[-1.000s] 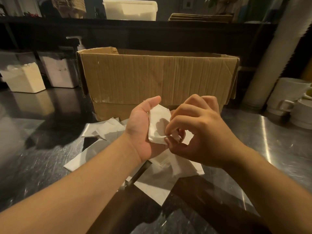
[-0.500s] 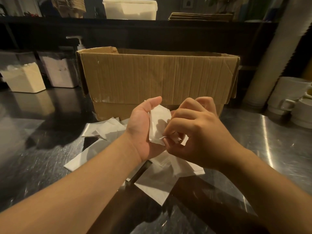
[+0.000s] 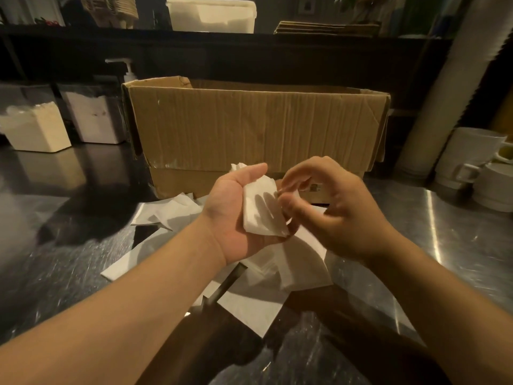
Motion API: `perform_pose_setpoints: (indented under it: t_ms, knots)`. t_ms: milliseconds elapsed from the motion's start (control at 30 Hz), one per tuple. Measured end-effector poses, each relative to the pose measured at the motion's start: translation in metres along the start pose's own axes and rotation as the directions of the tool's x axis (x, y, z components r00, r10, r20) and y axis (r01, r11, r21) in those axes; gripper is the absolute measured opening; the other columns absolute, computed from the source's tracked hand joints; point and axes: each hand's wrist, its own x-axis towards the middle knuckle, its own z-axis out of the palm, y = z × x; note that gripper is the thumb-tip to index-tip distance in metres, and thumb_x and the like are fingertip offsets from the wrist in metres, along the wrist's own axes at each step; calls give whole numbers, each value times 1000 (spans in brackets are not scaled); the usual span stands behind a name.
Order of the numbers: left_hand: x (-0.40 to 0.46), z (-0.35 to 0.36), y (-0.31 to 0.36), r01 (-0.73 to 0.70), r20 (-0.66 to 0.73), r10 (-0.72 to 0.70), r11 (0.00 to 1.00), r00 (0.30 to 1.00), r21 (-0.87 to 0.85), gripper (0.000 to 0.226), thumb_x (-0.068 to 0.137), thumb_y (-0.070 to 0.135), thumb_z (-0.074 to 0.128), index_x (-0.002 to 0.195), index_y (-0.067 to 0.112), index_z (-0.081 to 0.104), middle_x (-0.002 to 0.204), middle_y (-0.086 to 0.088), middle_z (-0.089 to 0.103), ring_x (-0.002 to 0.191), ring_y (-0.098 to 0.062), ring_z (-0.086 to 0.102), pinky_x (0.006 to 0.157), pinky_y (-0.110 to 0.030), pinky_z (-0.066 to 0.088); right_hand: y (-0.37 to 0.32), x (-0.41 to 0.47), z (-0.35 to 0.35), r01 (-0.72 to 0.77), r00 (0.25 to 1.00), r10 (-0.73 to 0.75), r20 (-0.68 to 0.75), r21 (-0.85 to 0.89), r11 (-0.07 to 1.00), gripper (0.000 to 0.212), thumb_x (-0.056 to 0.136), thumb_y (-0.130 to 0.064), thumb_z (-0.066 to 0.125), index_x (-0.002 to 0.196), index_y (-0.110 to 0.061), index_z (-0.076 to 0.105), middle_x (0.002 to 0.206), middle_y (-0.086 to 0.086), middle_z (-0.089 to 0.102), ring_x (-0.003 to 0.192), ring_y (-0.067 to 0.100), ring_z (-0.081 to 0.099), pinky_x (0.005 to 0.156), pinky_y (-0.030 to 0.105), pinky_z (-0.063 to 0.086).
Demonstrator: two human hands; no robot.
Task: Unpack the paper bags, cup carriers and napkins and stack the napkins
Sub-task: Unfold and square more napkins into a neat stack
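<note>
My left hand [image 3: 233, 215] holds a small stack of white napkins [image 3: 262, 209] upright in its palm, thumb on the near side. My right hand [image 3: 333, 209] is just to the right of the stack, fingers curled and blurred, fingertips at the stack's right edge; I cannot tell whether they pinch a napkin. Below both hands several loose white napkins [image 3: 258, 304] lie scattered on the steel counter [image 3: 55, 273]. Behind them stands an open brown cardboard box [image 3: 258, 129]; its contents are hidden.
Two tubs of white paper goods [image 3: 36, 129] sit at the back left with a pump bottle [image 3: 128, 70]. White cups and stacked saucers [image 3: 477, 168] stand at the right beside a tall column of stacked cups [image 3: 449, 84]. A dark shelf carries a white bin [image 3: 212, 13].
My right hand has lifted and opened a little, moving from the lower edge of the stack to its right side. The left hand tilted its palm more upward with the napkins.
</note>
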Motion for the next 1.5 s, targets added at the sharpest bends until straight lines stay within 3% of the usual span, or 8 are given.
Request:
perform_pose_setpoints:
  t_ms: [100, 200, 367, 567, 667, 1033, 1267, 1500]
  knots:
    - [1, -1, 4, -49, -23, 48, 997, 999, -60, 30, 89, 39, 60, 100, 11, 60, 90, -7, 62, 76, -24, 57, 79, -39, 45, 9, 4, -4, -291, 957, 289, 32, 136, 947, 15, 95, -37, 61, 109, -32, 58, 103, -16, 61, 98, 3, 61, 80, 22, 53]
    - [3, -3, 6, -97, -45, 92, 990, 995, -104, 25, 88, 35, 59, 91, 10, 57, 88, -4, 57, 69, -21, 50, 72, -34, 41, 23, 5, -5, -424, 854, 441, 275, -122, 897, 34, 92, -44, 69, 121, -32, 57, 112, -15, 58, 101, 8, 61, 76, 23, 55]
    - [5, -5, 7, -138, -104, 123, 979, 987, -148, 26, 89, 36, 57, 92, 10, 57, 84, -4, 56, 67, -21, 48, 70, -32, 38, 28, 3, 4, -387, 727, 522, 447, -361, 848, 87, 69, -68, 79, 144, -42, 41, 141, -11, 41, 126, 17, 43, 109, 47, 45]
    - [6, -6, 7, -129, -109, 116, 984, 987, -122, 26, 90, 38, 57, 91, 11, 57, 84, -5, 59, 69, -20, 48, 71, -32, 37, 22, 5, 2, -455, 702, 534, 472, -280, 845, 46, 79, -47, 83, 117, -43, 57, 113, -16, 54, 95, 8, 55, 73, 21, 54]
    - [5, -5, 8, -130, -103, 118, 984, 988, -119, 27, 90, 38, 57, 90, 11, 58, 85, -5, 59, 69, -21, 48, 71, -32, 38, 22, 7, 2, -492, 695, 543, 472, -239, 837, 26, 88, -37, 77, 106, -42, 60, 116, -11, 59, 99, 13, 60, 79, 27, 60]
    - [5, -6, 8, -128, -89, 119, 986, 989, -107, 28, 88, 38, 58, 92, 11, 59, 88, -4, 60, 70, -20, 49, 71, -32, 38, 31, 9, -17, -642, 654, 620, 435, -115, 758, 19, 93, -24, 73, 111, -23, 68, 103, 3, 73, 92, 25, 70, 76, 35, 59]
    - [1, -4, 13, -179, -59, 172, 974, 983, -141, 31, 89, 39, 58, 97, 9, 58, 90, -7, 61, 69, -23, 52, 70, -33, 41, 14, 7, -25, -831, 504, 369, 780, 322, 455, 27, 98, -4, 59, 125, 1, 59, 105, 23, 73, 72, 28, 68, 59, 29, 59]
    - [-1, -2, 13, -180, -83, 170, 974, 982, -136, 29, 90, 38, 57, 94, 10, 58, 91, -6, 61, 69, -22, 51, 71, -33, 40, -18, 4, 6, -547, 533, 589, 608, -284, 788, 28, 86, -34, 79, 109, -23, 67, 92, 1, 76, 72, 15, 74, 63, 28, 63]
